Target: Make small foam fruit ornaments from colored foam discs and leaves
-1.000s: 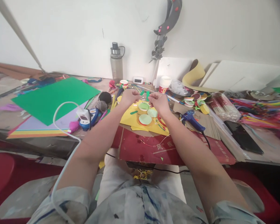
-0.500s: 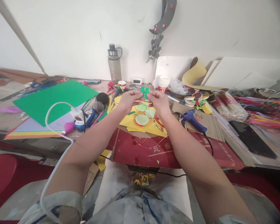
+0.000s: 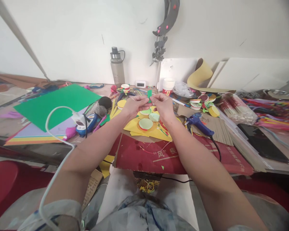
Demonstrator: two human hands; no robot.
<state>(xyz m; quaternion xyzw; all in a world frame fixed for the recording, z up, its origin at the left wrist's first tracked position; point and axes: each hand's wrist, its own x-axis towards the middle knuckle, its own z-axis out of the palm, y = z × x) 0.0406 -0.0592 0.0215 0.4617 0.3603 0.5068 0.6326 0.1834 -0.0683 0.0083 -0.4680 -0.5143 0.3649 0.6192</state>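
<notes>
Small green paper pieces [image 3: 149,93] stand stacked or overlapped between my fingertips, so they look like one strip. My left hand [image 3: 136,105] pinches them from the left, thumb on the near side. From the right, my right hand [image 3: 162,103] pinches the same green paper, its fingertips close to the left thumb. Below my hands lie pale green paper discs, the nearest one [image 3: 145,124] edged in red, on yellow paper sheets [image 3: 135,126]. A red board [image 3: 144,157] lies under these at the table's front.
A blue glue gun [image 3: 199,123] lies right of my hands, with a black phone [image 3: 262,142] farther right. Left are a large green sheet [image 3: 55,104] and a white cable [image 3: 47,179] crossing over my left arm. A bottle [image 3: 117,69] and paper cups [image 3: 168,86] stand behind.
Two green paper pieces, held side by side with a gap, have come together between my fingertips. My hands have drawn closer to each other.
</notes>
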